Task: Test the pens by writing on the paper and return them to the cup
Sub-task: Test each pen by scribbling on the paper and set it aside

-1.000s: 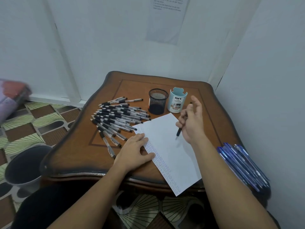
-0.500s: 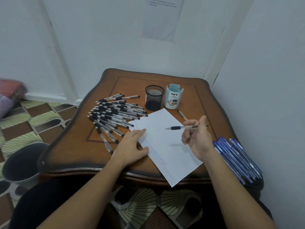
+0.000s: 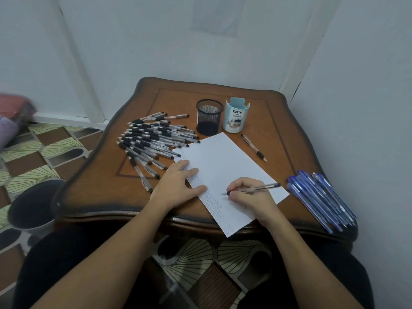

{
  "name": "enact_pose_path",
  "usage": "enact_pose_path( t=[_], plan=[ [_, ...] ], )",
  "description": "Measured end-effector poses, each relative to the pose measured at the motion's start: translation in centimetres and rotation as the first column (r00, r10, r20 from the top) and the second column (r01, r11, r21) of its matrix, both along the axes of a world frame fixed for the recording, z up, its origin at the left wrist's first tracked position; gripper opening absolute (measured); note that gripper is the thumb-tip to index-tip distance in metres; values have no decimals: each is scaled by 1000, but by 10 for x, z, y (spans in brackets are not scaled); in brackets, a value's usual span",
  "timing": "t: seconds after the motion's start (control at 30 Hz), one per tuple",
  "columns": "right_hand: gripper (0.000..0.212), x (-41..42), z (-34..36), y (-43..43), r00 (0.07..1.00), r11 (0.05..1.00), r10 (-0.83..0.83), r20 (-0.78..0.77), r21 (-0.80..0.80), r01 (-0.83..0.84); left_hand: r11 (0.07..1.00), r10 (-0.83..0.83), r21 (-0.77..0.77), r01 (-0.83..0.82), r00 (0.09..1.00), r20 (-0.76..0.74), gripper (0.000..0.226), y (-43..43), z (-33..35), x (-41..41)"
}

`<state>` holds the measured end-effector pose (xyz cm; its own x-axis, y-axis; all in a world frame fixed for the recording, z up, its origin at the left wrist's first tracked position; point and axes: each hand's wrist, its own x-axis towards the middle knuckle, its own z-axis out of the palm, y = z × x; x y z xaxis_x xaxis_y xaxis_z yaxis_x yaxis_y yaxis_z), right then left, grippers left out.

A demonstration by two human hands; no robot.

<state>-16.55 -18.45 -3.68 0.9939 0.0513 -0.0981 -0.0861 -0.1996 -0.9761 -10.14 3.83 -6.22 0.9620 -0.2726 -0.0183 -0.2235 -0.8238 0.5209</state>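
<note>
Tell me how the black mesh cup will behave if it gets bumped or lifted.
The mesh cup is probably light: its walls are open wire mesh and it looks empty. Standing upright with nothing weighing it down, it may slide or tip on the glossy table if knocked near the rim. The mesh looks stiff and likely gives fingers good purchase.

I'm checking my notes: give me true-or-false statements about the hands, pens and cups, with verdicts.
1. The right hand holds a pen over the paper. True.
2. The left hand grips a pen. False: it rests flat on the paper.
3. Pens stick out of the black mesh cup. False: none do.
4. A lone pen lies right of the paper. True.
5. The blue pens lie left of the paper. False: they lie right of it.
</note>
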Motion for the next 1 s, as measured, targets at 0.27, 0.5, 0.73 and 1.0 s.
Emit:
enact_pose_path(
  t=[0.27,0.5,0.73,1.0],
  plan=[
    [14,-10,-8,2,997,984,48,53,-172,-38,1000,11,-26,-10,1000,4,67,0,-1,0],
    [8,-10,-11,2,995,979,63,83,-198,-46,999,16,-52,-15,1000,12,67,0,0,0],
    [19,-10,-19,3,995,988,14,98,-154,2,999,22,-44,-22,1000,11,66,0,0,1],
    [21,-10,-21,4,993,987,25,117,-163,-6,999,27,-43,-27,1000,12,66,-1,1,0]
  ],
)
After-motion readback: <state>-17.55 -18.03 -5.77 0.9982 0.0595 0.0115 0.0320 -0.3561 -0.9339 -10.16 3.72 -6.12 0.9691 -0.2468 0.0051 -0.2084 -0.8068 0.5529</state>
